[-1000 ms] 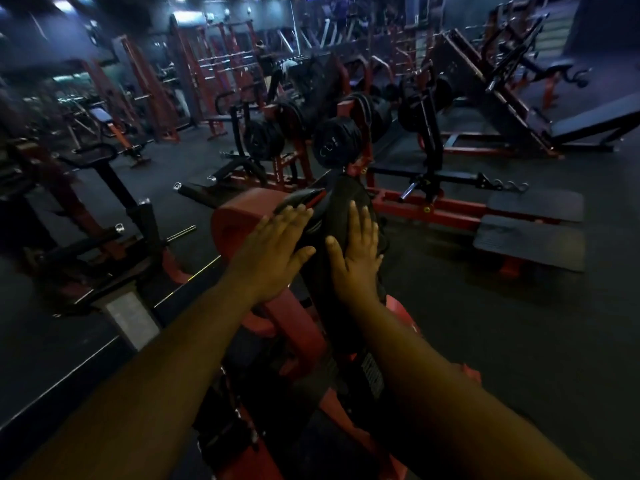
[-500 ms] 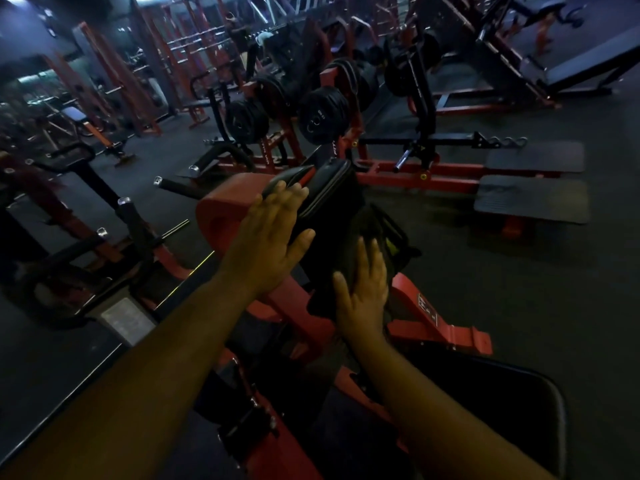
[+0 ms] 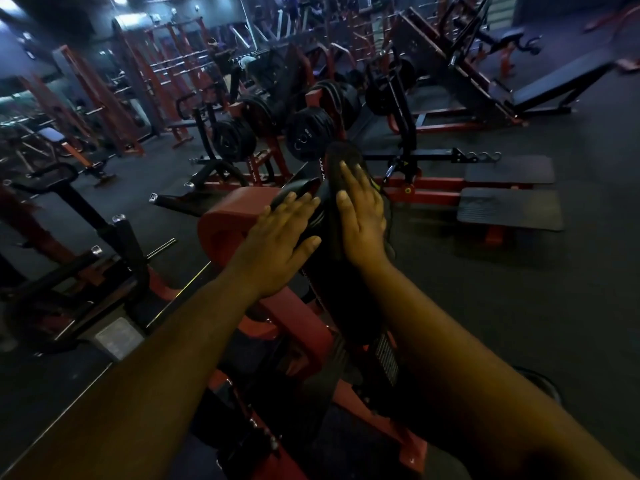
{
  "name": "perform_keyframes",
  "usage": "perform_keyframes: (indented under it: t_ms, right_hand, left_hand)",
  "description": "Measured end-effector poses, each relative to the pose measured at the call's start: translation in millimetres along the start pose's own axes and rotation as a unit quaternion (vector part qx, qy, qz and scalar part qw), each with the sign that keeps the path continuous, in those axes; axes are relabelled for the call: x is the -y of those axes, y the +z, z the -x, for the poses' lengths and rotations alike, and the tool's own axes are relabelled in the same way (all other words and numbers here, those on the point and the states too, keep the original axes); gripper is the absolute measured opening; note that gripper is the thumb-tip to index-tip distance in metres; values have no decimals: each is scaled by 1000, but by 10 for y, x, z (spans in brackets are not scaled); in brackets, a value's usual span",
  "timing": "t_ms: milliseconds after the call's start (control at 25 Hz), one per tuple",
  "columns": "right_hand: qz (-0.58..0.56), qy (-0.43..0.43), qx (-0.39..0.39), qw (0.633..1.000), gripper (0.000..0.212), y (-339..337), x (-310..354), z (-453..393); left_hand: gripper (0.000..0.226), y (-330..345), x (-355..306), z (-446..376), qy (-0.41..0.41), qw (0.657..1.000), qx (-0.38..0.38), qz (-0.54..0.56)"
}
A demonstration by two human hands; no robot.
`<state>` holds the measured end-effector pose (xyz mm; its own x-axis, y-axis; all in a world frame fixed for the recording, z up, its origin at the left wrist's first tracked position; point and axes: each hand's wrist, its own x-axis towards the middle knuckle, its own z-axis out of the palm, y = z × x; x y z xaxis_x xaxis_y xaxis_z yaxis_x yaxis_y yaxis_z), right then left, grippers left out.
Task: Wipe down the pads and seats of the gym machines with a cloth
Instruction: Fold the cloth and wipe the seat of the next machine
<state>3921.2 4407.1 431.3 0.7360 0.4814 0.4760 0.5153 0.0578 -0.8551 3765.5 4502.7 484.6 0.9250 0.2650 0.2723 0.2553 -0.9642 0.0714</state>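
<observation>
Both arms reach forward over a red-framed machine [image 3: 221, 226] in a dim gym. The left hand [image 3: 277, 247] lies flat on the left side of the upright black pad [image 3: 322, 216], fingers [image 3: 304, 206] straight and slightly spread, thumb out toward three o'clock, gripping nothing. The right hand [image 3: 362, 220] lies flat on the pad's right face, fingers straight and close together, pointing to twelve o'clock, pressing a dark cloth [image 3: 343, 157] against the pad. The cloth peeks out above the fingertips at the pad's top edge; how far it runs under the palm I cannot tell in this light. The two hands sit just beside each other, the pad's edge between them.

At about eleven o'clock from the hands stands a rack of black weight plates [image 3: 308, 136] on red posts. At two o'clock lie two dark flat platforms [image 3: 509, 206] on a red base, resting on the black floor [image 3: 519, 306]. At nine o'clock, a black handle frame [image 3: 69, 188] rises from another machine. Far off at one o'clock, a long inclined bench [image 3: 561, 77] slopes upward
</observation>
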Motion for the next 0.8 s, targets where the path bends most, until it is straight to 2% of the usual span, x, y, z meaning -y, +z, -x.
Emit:
perform_keyframes:
  t_ms: [80, 200, 320, 480, 560, 680, 800]
  right_hand:
    - [-16, -12, 9, 1000, 53, 10, -129, -229]
    - [-101, 106, 16, 989, 62, 17, -707, -189]
    - [-71, 213, 18, 974, 74, 48, -1186, 268]
    - [-79, 269, -39, 959, 80, 157, -1093, 1032]
    - [-37, 259, -44, 964, 86, 296, -881, 1409]
    - [43, 166, -6, 985, 102, 432, -576, 1620]
    - [109, 57, 22, 992, 90, 378, -277, 1241]
  left_hand:
    - [70, 10, 13, -12, 2, 1000, -6, -1]
    - [70, 21, 34, -32, 9, 1000, -5, -7]
    - [71, 12, 67, -49, 10, 1000, 6, -20]
    - [72, -8, 62, -55, 12, 1000, 18, -17]
    - [72, -59, 56, -43, 8, 999, 36, 3]
    - [62, -173, 99, 9, 12, 990, 40, 131]
    - [58, -252, 134, 34, 4, 970, 4, 244]
